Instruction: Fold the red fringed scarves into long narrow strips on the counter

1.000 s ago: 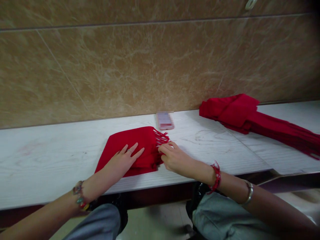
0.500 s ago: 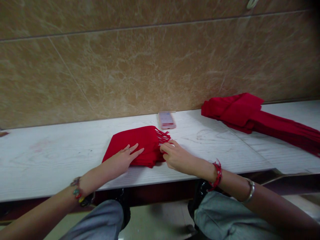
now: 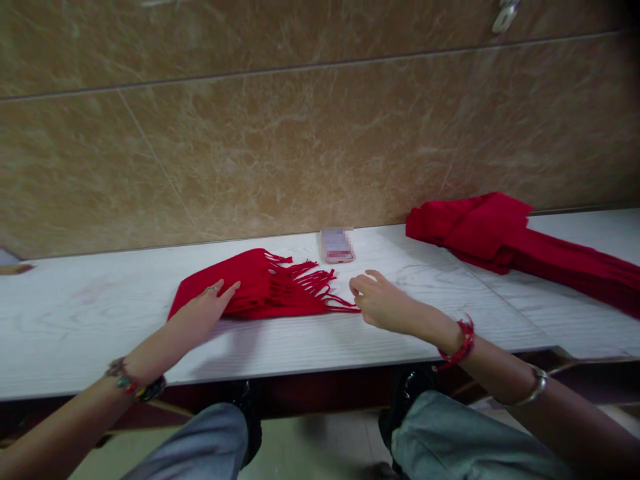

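Note:
A folded red scarf (image 3: 253,288) lies on the white wooden table (image 3: 75,327), its fringe (image 3: 310,287) spread out to the right. My left hand (image 3: 203,312) rests flat on the scarf's left part, fingers stretched out. My right hand (image 3: 383,301) sits at the tips of the fringe with its fingers curled and pinched on the strands.
A second red scarf (image 3: 505,237) lies bunched at the table's right end, its tail trailing right. A pink phone (image 3: 337,246) lies by the brown marble wall (image 3: 300,133). My knees in grey trousers (image 3: 450,440) show below the table's front edge.
The scarf has slid left under my left hand. My right hand moved right, drawing the fringe out long and flat where it was bunched before.

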Demonstrator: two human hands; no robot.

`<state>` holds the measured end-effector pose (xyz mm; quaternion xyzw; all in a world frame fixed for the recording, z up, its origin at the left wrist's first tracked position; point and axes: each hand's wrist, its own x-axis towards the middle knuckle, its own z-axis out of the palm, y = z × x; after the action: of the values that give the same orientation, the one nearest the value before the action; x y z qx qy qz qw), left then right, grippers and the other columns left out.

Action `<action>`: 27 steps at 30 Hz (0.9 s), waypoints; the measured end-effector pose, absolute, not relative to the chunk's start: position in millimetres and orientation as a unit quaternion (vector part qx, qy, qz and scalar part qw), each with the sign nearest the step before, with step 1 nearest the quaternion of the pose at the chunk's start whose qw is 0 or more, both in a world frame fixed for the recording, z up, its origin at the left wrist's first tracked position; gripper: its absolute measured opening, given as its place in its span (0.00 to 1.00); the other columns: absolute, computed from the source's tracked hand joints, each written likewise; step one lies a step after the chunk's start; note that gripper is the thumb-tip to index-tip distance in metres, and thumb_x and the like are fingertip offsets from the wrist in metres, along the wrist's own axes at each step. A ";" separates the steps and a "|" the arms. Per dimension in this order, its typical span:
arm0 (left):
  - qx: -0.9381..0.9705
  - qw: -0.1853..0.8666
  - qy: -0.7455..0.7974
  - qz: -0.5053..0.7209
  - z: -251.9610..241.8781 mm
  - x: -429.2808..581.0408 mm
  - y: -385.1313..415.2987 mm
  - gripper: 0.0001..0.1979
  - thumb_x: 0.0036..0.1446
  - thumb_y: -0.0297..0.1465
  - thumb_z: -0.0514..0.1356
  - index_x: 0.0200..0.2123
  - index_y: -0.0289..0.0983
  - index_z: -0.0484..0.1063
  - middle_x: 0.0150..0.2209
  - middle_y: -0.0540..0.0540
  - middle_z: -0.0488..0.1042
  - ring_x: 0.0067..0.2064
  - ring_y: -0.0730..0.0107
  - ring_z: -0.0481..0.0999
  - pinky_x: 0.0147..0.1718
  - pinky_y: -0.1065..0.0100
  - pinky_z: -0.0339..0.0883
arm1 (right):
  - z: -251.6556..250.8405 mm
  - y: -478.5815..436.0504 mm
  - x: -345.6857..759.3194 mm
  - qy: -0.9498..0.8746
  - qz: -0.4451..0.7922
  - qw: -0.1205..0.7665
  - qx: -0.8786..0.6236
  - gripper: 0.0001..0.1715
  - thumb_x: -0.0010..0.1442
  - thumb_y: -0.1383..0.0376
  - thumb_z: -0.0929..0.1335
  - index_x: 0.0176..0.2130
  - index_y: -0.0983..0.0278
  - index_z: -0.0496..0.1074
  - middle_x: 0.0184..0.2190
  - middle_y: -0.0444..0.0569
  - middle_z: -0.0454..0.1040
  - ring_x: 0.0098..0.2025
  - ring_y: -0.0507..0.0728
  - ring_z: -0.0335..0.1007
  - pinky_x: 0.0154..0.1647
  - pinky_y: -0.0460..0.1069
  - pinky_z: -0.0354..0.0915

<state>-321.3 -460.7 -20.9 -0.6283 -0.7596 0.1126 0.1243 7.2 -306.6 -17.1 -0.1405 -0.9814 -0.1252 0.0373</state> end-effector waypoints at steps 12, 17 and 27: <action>-0.640 0.137 -0.744 0.132 -35.6 -345.5 -496.4 0.31 0.53 0.15 0.37 0.59 0.35 0.52 0.54 0.35 0.63 0.52 0.53 0.67 0.45 0.57 0.64 | 7.4 -297.7 2.6 -0.981 -0.062 0.016 -0.185 0.11 0.56 0.68 0.62 0.33 0.68 0.73 0.35 0.56 0.72 0.37 0.59 0.68 0.38 0.53 0.62; -0.613 0.138 -0.765 0.144 -32.4 -337.7 -492.3 0.31 0.51 0.17 0.41 0.59 0.38 0.52 0.52 0.35 0.66 0.46 0.54 0.71 0.42 0.58 0.66 | -17.3 -293.5 -57.6 -0.988 0.027 0.129 -0.085 0.23 0.59 0.63 0.61 0.53 0.67 0.62 0.53 0.57 0.63 0.55 0.57 0.56 0.52 0.53 0.56; -0.587 0.137 -0.785 0.139 -28.0 -359.1 -501.2 0.29 0.52 0.20 0.43 0.59 0.32 0.53 0.46 0.28 0.68 0.43 0.50 0.73 0.38 0.55 0.66 | -51.0 -277.0 -2.3 -0.967 -0.028 0.017 -0.254 0.29 0.61 0.59 0.57 0.57 0.73 0.56 0.58 0.63 0.55 0.58 0.62 0.52 0.53 0.57 0.57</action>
<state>-359.1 -501.2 -28.0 -0.5872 -0.7855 0.1392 0.1371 -2.3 -277.0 -51.0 -0.2544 -0.9665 -0.0284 0.0172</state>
